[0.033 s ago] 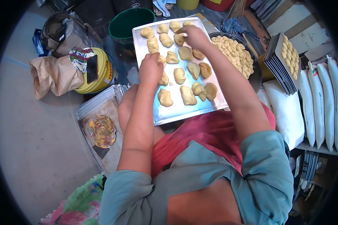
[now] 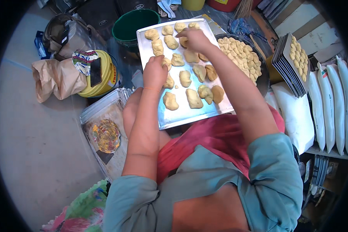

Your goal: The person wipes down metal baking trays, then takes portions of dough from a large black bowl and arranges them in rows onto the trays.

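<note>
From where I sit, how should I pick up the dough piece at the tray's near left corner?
Pinch the dough piece across its narrow width, coming straight down from above. It lies flat and elongated on the tray, with bare metal either side, so fingers fit; the left hand is nearest.

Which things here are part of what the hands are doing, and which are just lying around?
In use: left hand and right hand on dough pieces on the baking tray; bowl of dough balls.

Lying about: green bucket, yellow bucket, brown paper bag, white sacks.

one baking tray, two hands
</note>
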Tool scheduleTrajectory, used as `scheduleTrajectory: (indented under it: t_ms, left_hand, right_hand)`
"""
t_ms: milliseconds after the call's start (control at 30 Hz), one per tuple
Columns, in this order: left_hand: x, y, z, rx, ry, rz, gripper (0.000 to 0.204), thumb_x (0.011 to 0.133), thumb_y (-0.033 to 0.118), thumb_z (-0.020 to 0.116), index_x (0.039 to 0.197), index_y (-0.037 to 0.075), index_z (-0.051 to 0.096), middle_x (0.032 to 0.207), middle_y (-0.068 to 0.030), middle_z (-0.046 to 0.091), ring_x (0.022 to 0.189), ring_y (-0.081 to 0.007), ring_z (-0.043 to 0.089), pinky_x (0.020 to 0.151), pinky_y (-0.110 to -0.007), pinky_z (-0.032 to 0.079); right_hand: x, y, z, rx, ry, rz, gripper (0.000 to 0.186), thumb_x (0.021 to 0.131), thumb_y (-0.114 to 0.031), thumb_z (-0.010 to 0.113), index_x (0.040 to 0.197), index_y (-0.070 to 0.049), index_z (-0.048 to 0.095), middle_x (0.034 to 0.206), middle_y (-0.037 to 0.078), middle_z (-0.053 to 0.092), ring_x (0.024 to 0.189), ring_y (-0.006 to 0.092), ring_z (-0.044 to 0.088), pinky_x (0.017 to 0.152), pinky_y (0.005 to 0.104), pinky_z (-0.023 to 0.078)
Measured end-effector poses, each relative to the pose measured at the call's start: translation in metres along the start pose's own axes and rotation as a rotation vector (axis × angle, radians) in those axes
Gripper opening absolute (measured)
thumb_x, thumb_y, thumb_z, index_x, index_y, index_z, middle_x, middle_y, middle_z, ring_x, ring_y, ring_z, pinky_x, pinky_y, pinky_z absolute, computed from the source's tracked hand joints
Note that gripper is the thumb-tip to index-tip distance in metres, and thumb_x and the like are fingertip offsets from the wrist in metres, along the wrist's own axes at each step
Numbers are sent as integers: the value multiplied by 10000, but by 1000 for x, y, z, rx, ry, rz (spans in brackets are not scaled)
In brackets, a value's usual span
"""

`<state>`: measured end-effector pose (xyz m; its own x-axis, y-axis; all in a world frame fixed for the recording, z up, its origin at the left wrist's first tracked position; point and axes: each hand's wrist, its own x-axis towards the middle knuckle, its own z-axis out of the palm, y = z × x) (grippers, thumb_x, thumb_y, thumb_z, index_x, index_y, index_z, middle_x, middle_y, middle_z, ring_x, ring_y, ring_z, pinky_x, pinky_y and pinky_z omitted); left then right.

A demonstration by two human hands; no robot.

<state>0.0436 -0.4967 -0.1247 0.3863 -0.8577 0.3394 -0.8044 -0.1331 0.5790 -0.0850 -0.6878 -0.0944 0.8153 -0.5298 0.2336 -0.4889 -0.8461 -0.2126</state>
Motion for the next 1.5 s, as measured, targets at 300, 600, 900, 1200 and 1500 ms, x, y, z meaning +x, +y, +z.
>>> scheduleTrajectory:
  t_ms: [300, 600, 900, 1200, 1500]
  left_hand:
    - [13, -21, 4, -91, -39, 2, 417, 809, 196, 674, 1186, 23, 625, 1076, -189, 634, 880, -307, 645, 813, -381, 515]
    - [-10, 7, -28, -74, -207, -65, 417, 786, 214, 692, 1151, 24, 621, 1109, -205, 605, 1008, -351, 613, 882, -404, 491]
    - [-30, 13, -25, -2, -406, -56, 523, 715, 248, 769, 1166, 46, 597, 1123, -197, 556, 995, -373, 600, 887, -414, 489]
    - [-72, 35, -49, 81, -536, -62, 534, 687, 254, 798, 1114, 31, 568, 1092, -216, 564, 991, -400, 594, 872, -423, 493]
    - [-113, 60, -40, 115, -297, 24, 482, 743, 233, 764, 1145, 31, 591, 1056, -200, 585, 997, -381, 578, 871, -421, 480]
  right_hand:
    - [9, -44, 10, -217, -196, 139, 504, 797, -149, 653, 1279, -282, 589, 1182, 7, 628, 1194, 209, 495, 968, 491, 308]
    - [-77, -45, -16, 303, -253, 179, 433, 733, -231, 737, 1134, -94, 650, 940, 115, 667, 801, 273, 652, 725, 386, 501]
    - [-129, -83, -4, 163, -29, 147, 418, 715, -236, 725, 1105, -96, 668, 952, 127, 680, 947, 302, 634, 855, 411, 462]
    - [-219, -111, -14, 73, -84, 124, 586, 685, -262, 769, 1238, -157, 604, 1121, 13, 616, 1129, 209, 491, 956, 441, 308]
    - [-226, -90, -25, 283, 152, 190, 545, 717, -344, 764, 1217, -180, 623, 1139, 43, 600, 1127, 240, 485, 955, 438, 291]
